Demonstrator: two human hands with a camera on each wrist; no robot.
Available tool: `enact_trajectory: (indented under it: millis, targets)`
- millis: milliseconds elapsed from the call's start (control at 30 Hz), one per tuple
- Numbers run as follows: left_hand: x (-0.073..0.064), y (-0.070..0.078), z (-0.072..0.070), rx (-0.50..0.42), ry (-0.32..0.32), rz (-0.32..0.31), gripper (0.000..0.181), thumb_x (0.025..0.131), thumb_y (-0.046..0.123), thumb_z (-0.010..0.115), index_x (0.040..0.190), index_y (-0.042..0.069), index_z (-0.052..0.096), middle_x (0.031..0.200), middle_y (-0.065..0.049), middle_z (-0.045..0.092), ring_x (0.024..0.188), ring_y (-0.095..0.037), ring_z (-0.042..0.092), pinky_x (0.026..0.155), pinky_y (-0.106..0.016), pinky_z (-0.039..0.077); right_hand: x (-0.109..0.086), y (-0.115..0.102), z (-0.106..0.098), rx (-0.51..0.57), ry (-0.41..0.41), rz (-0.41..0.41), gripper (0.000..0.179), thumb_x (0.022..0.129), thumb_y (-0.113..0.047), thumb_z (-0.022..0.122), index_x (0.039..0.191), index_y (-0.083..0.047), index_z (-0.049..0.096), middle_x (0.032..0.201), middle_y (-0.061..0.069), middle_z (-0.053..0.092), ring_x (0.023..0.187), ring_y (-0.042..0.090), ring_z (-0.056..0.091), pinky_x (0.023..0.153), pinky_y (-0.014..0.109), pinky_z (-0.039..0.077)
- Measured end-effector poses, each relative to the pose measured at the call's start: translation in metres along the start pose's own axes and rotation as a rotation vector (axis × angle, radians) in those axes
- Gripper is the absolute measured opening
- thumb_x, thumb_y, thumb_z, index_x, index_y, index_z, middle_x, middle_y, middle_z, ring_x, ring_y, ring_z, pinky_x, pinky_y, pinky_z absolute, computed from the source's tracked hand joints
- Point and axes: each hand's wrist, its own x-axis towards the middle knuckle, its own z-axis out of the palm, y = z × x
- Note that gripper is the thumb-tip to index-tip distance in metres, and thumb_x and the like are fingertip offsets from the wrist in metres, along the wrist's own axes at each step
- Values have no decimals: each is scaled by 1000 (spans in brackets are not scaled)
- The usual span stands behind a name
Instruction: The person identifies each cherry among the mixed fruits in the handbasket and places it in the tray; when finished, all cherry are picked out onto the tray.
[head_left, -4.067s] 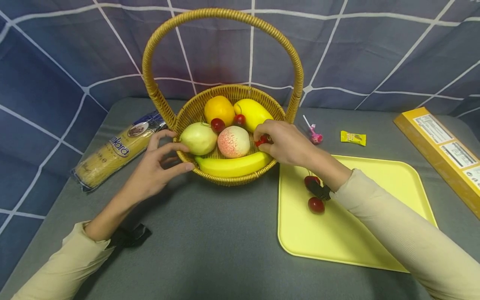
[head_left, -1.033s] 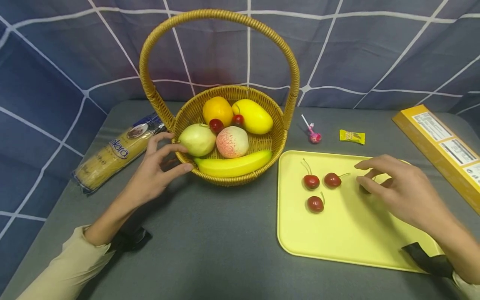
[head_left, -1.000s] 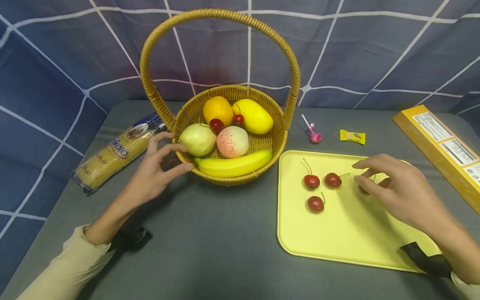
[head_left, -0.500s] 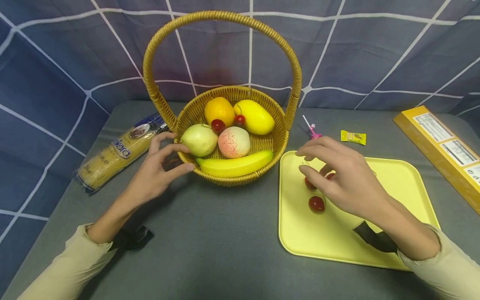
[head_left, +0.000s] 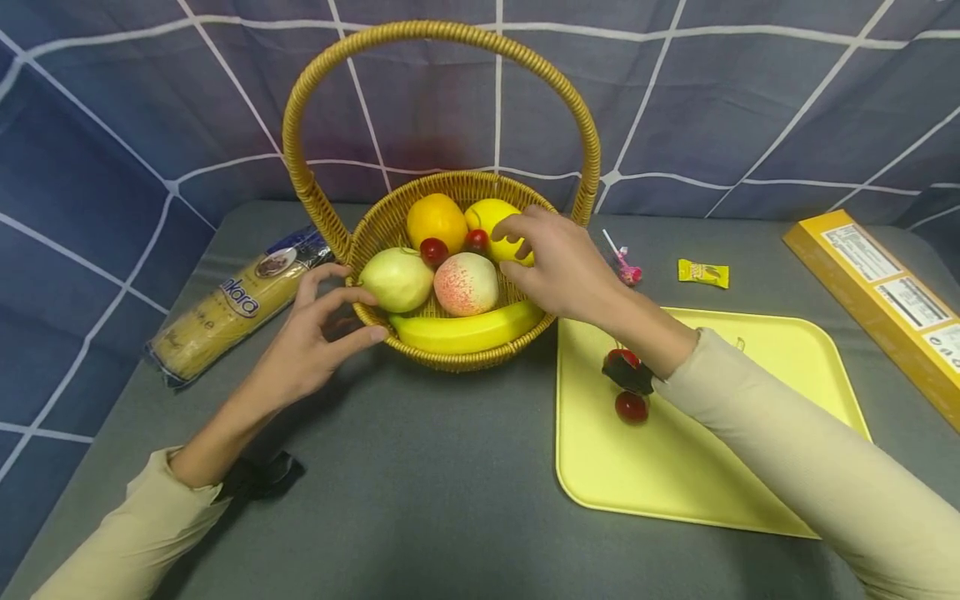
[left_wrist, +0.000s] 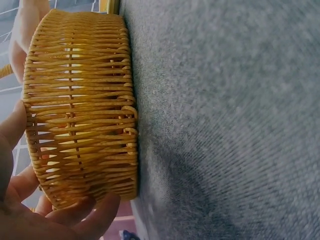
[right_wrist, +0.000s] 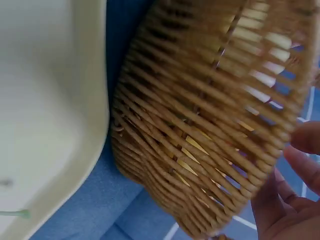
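Observation:
A wicker basket (head_left: 465,362) with a tall handle holds an orange (head_left: 437,218), a yellow mango-like fruit (head_left: 489,213), a pale green pear (head_left: 399,281), a peach (head_left: 467,286), a banana (head_left: 465,332) and two cherries (head_left: 433,252). My left hand (head_left: 303,346) grips the basket's left rim between thumb and fingers. Over the basket's right side hovers my right hand (head_left: 566,262), its fingers loosely bent, with nothing visible in them. Its fingertips overlap the mango from above, close to the right-hand cherry (head_left: 477,241). Cherries (head_left: 632,407) also lie on the yellow tray (head_left: 795,358), partly hidden by the right arm.
A spaghetti pack (head_left: 240,296) lies left of the basket. Behind the tray are a lollipop (head_left: 626,271) and a yellow wrapped candy (head_left: 703,273). An orange box (head_left: 877,283) stands at the far right. A tile-patterned cloth (head_left: 675,108) hangs behind.
My right hand held a cherry at the basket, then was over the tray, where more cherries now lie. It has swung back left over the basket. The left hand stays put.

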Motion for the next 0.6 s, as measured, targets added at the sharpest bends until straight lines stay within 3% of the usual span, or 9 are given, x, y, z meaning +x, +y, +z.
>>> enact_trajectory:
  millis: [233, 400, 600]
  targets:
    - [0, 0, 0, -8, 0, -8, 29, 90, 7, 73, 115, -3, 62, 147, -12, 21, 134, -34, 25, 102, -61, 41, 35, 5, 15, -104, -71, 10, 35, 87, -2, 62, 122, -5, 66, 110, 15, 60, 94, 28, 57, 83, 41, 48]
    - [1, 0, 0, -7, -5, -1, 29, 90, 7, 73, 115, -3, 62, 147, -12, 21, 134, -34, 24, 102, -61, 41, 46, 8, 22, -141, -136, -11, 44, 84, 6, 57, 126, -5, 64, 113, 14, 61, 98, 28, 53, 90, 41, 46]
    - [0, -1, 0, -1, -1, -5, 28, 90, 7, 73, 115, -2, 62, 147, -12, 22, 134, -34, 25, 101, -61, 42, 57, 10, 26, -203, -205, -33, 41, 86, 5, 57, 124, -7, 65, 113, 12, 61, 103, 28, 54, 94, 41, 46]
